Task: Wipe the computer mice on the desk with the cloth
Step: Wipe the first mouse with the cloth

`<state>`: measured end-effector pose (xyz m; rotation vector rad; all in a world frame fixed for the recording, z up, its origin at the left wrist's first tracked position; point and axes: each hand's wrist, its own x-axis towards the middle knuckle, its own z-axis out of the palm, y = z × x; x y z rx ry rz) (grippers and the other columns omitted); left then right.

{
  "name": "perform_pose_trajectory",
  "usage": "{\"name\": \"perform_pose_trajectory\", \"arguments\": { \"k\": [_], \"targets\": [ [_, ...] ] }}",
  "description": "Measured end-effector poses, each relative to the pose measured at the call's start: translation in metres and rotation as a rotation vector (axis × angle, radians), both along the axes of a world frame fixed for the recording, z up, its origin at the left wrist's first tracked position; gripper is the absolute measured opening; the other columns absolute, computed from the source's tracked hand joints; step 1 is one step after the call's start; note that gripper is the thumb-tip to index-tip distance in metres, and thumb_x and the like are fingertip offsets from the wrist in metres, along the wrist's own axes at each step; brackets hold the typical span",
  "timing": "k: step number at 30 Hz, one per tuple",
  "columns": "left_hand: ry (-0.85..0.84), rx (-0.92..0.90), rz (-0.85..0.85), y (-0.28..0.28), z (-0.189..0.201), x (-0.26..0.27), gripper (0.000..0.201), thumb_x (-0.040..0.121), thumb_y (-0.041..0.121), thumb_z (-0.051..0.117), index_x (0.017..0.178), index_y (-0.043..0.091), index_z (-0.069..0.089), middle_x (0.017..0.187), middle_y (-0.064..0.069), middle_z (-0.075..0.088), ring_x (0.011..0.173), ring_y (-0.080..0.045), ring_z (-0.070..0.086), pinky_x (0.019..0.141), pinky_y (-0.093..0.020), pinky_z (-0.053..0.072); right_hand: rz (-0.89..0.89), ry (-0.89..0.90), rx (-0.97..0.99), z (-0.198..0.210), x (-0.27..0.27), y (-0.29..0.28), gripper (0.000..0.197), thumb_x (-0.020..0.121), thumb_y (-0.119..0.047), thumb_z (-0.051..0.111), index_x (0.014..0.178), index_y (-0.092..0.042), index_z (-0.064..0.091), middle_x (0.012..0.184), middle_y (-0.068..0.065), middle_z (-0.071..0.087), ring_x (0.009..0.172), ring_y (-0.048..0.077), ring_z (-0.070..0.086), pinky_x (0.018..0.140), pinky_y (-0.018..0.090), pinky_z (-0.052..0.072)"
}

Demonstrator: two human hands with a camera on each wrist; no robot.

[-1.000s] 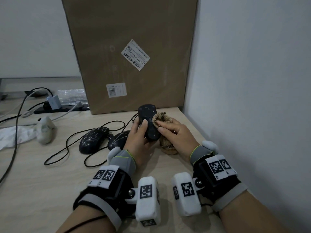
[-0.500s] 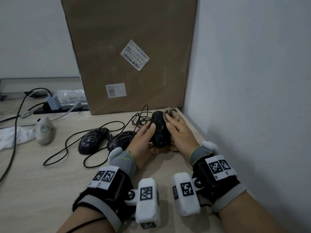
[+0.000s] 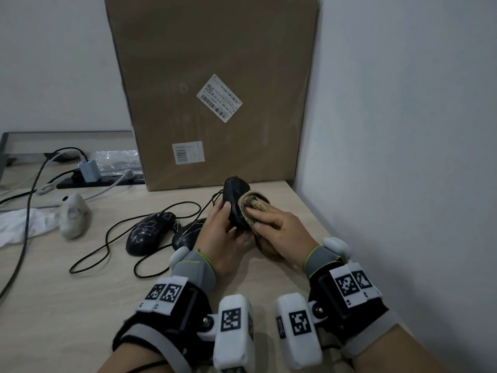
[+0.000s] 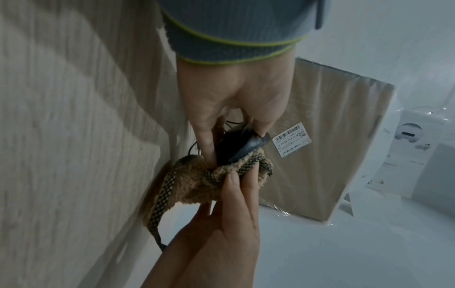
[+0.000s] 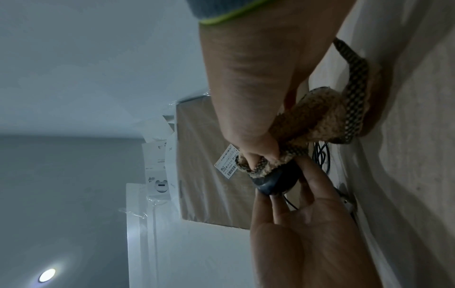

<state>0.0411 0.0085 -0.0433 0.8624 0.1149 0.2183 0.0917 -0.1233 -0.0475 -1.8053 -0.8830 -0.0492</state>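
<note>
A black wired mouse (image 3: 236,204) is being held raised above the counter (image 3: 80,305), near its right rear corner, in front of a tall cardboard box (image 3: 212,84). It is being grasped by the left hand (image 3: 224,235), with the thumb laid along its near left side and the fingers curled round from underneath; in the left wrist view the mouse (image 4: 240,144) is seen pinched between thumb and fingers. A fuzzy brown cloth (image 3: 252,208) with a checked black-and-tan border is being pressed against the right side of the mouse by the right hand (image 3: 282,232), whose fingers are bunched into the fabric and gripping it. The lower end of the cloth is trailing down and resting on the counter beneath the right palm. In the right wrist view the cloth (image 5: 317,117) is shown wrapped over the rear of the mouse (image 5: 275,181), touching it.

Two more black mice are lying on the counter to the left of the hands: one (image 3: 150,232) well clear, the other (image 3: 188,234) partly hidden behind the left wrist. Their thin black cables (image 3: 107,238) are looped loosely over the counter. Further left a white mouse (image 3: 74,215) is lying beside a crumpled white cloth (image 3: 24,224). A black power strip (image 3: 102,181) with a pale adapter (image 3: 88,169) plugged in is sitting along the back edge.
</note>
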Motion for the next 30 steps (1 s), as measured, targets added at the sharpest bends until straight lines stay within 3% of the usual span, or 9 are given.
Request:
{"name": "perform_pose_trajectory", "arguments": {
  "k": [4,6,9,13,18,20,23,27,30],
  "targets": [
    [0.057,0.082,-0.121,-0.004,-0.005,-0.001,0.036,0.097,0.021,0.047,0.132,0.021,0.051,0.104,-0.013,0.063,0.086,-0.026,0.062,0.066,-0.037,0.058,-0.093,-0.011,0.048,0.003,0.0,0.001,0.037,0.094,-0.012,0.051,0.13,-0.018,0.052,0.143,-0.006,0.038,0.13,-0.003,0.028,0.097,-0.005,0.015],
    [0.064,0.162,-0.187,-0.006,-0.007,-0.001,0.031,0.096,0.018,0.048,0.126,0.023,0.057,0.101,-0.012,0.064,0.085,-0.027,0.061,0.063,-0.038,0.06,-0.162,0.015,0.123,0.005,0.001,0.001,0.038,0.096,-0.014,0.047,0.133,-0.017,0.048,0.143,-0.006,0.036,0.127,-0.004,0.028,0.093,-0.008,0.014],
    [0.061,0.233,-0.251,-0.008,-0.006,-0.003,0.028,0.096,0.015,0.047,0.12,0.022,0.061,0.102,-0.012,0.065,0.088,-0.028,0.061,0.076,-0.046,0.057,-0.193,0.061,0.197,0.006,0.002,0.0,0.037,0.097,-0.014,0.044,0.134,-0.015,0.046,0.135,-0.012,0.035,0.124,-0.005,0.027,0.087,-0.011,0.014],
    [0.064,0.226,-0.159,-0.008,-0.008,-0.001,0.03,0.097,0.017,0.048,0.125,0.022,0.056,0.115,-0.013,0.062,0.093,-0.03,0.059,0.075,-0.044,0.056,-0.092,0.053,0.108,0.005,0.001,0.0,0.035,0.095,-0.015,0.048,0.13,-0.02,0.052,0.137,-0.016,0.032,0.127,-0.008,0.023,0.091,-0.009,0.013],
    [-0.011,0.039,-0.009,-0.002,-0.008,0.005,0.032,0.098,0.019,0.045,0.13,0.019,0.049,0.096,-0.011,0.07,0.075,-0.023,0.067,0.058,-0.035,0.053,0.108,0.06,0.065,0.001,-0.004,0.001,0.029,0.087,-0.007,0.061,0.114,-0.016,0.066,0.131,-0.009,0.051,0.123,-0.003,0.044,0.103,0.011,0.03],
    [-0.045,-0.03,0.032,0.002,-0.005,0.005,0.031,0.101,0.019,0.038,0.131,0.016,0.047,0.108,-0.017,0.067,0.087,-0.028,0.068,0.068,-0.039,0.058,0.161,0.108,0.076,0.002,-0.007,0.001,0.025,0.086,-0.005,0.062,0.107,-0.015,0.07,0.123,-0.011,0.056,0.116,-0.007,0.049,0.099,0.01,0.034],
    [-0.078,-0.082,0.046,0.004,-0.001,0.003,0.038,0.103,0.02,0.031,0.138,0.011,0.04,0.129,-0.025,0.053,0.105,-0.036,0.059,0.076,-0.043,0.057,0.179,0.137,0.098,0.001,-0.007,0.0,0.023,0.083,-0.007,0.065,0.102,-0.018,0.072,0.124,-0.001,0.061,0.118,0.001,0.052,0.101,0.019,0.039],
    [-0.086,-0.09,0.04,0.008,0.001,0.003,0.039,0.102,0.021,0.032,0.138,0.007,0.041,0.133,-0.026,0.051,0.111,-0.036,0.056,0.087,-0.045,0.053,0.094,0.094,0.096,0.003,-0.008,0.001,0.035,0.08,-0.008,0.07,0.113,-0.019,0.066,0.124,0.002,0.061,0.116,0.003,0.054,0.101,0.018,0.04],
    [-0.079,-0.056,0.006,0.009,0.002,0.001,0.039,0.1,0.02,0.037,0.136,0.008,0.044,0.126,-0.02,0.056,0.105,-0.03,0.058,0.08,-0.042,0.055,0.031,0.033,0.041,0.003,-0.005,0.0,0.058,0.075,-0.017,0.076,0.128,-0.024,0.054,0.128,-0.008,0.053,0.12,0.001,0.048,0.099,0.01,0.036]
  ]
}}
